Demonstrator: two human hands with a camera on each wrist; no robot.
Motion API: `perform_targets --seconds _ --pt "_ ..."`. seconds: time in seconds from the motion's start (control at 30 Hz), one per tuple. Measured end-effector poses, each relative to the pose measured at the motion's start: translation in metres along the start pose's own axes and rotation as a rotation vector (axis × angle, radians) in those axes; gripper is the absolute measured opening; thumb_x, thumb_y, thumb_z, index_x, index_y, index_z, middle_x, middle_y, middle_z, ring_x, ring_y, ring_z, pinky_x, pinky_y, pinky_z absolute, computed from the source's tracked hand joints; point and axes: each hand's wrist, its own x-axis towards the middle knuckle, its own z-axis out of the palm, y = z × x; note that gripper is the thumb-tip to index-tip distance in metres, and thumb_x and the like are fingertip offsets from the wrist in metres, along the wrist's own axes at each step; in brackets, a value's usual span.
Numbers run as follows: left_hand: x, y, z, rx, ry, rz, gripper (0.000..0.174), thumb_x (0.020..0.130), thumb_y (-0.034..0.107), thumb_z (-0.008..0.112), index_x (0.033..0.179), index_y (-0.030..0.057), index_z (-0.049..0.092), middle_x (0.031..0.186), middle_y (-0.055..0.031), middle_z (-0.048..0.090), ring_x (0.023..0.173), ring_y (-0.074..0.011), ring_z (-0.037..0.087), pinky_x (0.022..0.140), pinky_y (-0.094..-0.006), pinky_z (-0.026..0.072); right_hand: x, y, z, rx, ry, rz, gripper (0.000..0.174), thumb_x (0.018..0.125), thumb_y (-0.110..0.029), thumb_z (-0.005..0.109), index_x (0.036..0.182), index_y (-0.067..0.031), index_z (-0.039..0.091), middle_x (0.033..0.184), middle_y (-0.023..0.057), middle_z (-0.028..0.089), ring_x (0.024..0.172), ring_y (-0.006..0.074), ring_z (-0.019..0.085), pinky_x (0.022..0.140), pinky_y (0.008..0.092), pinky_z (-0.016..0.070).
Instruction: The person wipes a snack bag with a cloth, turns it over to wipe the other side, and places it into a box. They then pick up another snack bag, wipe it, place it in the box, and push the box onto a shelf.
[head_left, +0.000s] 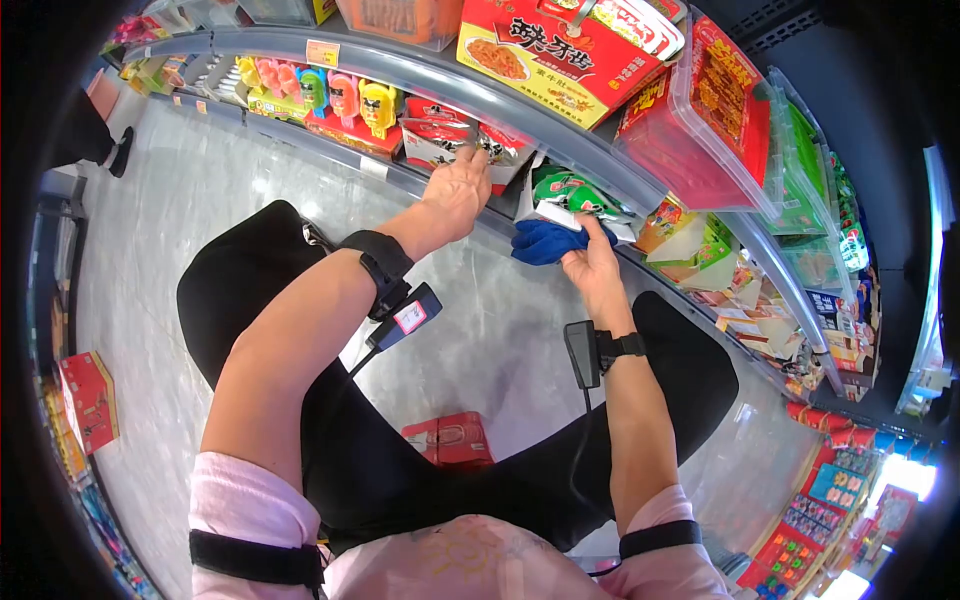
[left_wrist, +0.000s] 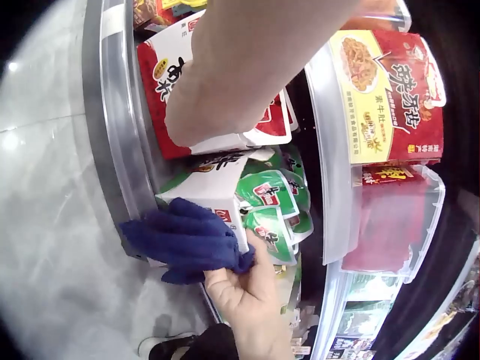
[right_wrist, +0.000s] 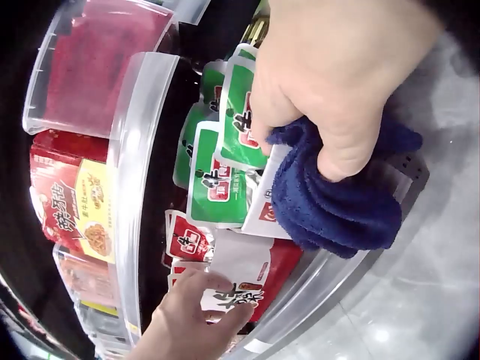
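Observation:
My left hand (head_left: 460,195) bends over the front edge of a red and white box (head_left: 431,151) of packets on the lower shelf. In the right wrist view, the left hand (right_wrist: 184,319) has its thumb and fingers around that box's printed panel (right_wrist: 244,266). My right hand (head_left: 597,270) pinches a bunched blue cloth (head_left: 545,243) against the neighbouring white box of green packets (head_left: 570,190). Seen from the left wrist, the cloth (left_wrist: 187,244) covers part of the white box's front (left_wrist: 202,187), with the right hand's thumb (left_wrist: 259,259) beside the packets (left_wrist: 262,191).
Above hangs the upper shelf's edge (head_left: 400,70), holding a red and yellow box (head_left: 560,55) and a clear bin (head_left: 690,140). Colourful toy-shaped packs (head_left: 343,97) stand left. A red package (head_left: 450,440) lies on the floor between the legs. Someone's foot (head_left: 122,152) shows far left.

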Motion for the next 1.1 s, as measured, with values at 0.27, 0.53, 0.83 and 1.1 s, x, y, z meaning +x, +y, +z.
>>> perform_targets --seconds 0.27,0.53,0.83,1.1 --pt "-0.002 -0.001 0.003 -0.038 0.066 -0.026 0.04 0.063 0.006 0.053 0.101 -0.0051 0.045 0.112 -0.0159 0.039 0.108 -0.0281 0.036 0.087 -0.0301 0.036 0.009 0.006 -0.021 0.059 0.154 -0.114 0.019 0.067 0.007 0.048 0.085 0.0045 0.045 0.082 0.012 0.053 0.07 0.0233 0.056 0.067 0.0316 0.05" --pt "-0.002 -0.007 0.003 -0.101 -0.005 -0.016 0.04 0.067 0.005 0.05 0.104 -0.0058 0.043 0.116 -0.0183 0.038 0.11 -0.0296 0.036 0.09 -0.0313 0.0341 0.002 0.017 -0.017 0.099 0.207 -0.172 0.022 0.065 0.004 0.044 0.087 0.0009 0.046 0.085 0.0109 0.053 0.075 0.0239 0.056 0.069 0.0354 0.0495" --pt "-0.003 -0.004 0.003 -0.092 -0.019 -0.022 0.043 0.067 0.007 0.051 0.106 -0.0059 0.042 0.115 -0.0188 0.038 0.111 -0.0302 0.035 0.091 -0.0322 0.0331 -0.012 0.022 0.004 0.276 0.143 -0.061 0.013 0.072 0.003 0.042 0.084 0.0081 0.045 0.083 0.0153 0.054 0.072 0.0246 0.057 0.07 0.0341 0.051" --pt "-0.014 -0.004 -0.005 -0.048 -0.047 0.021 0.045 0.067 0.007 0.051 0.109 -0.0045 0.041 0.12 -0.0209 0.034 0.114 -0.0303 0.032 0.088 -0.0344 0.0365 0.016 0.028 0.012 0.047 0.062 -0.116 0.016 0.077 -0.004 0.044 0.088 0.0076 0.044 0.088 0.0167 0.054 0.075 0.0263 0.057 0.069 0.0344 0.0504"
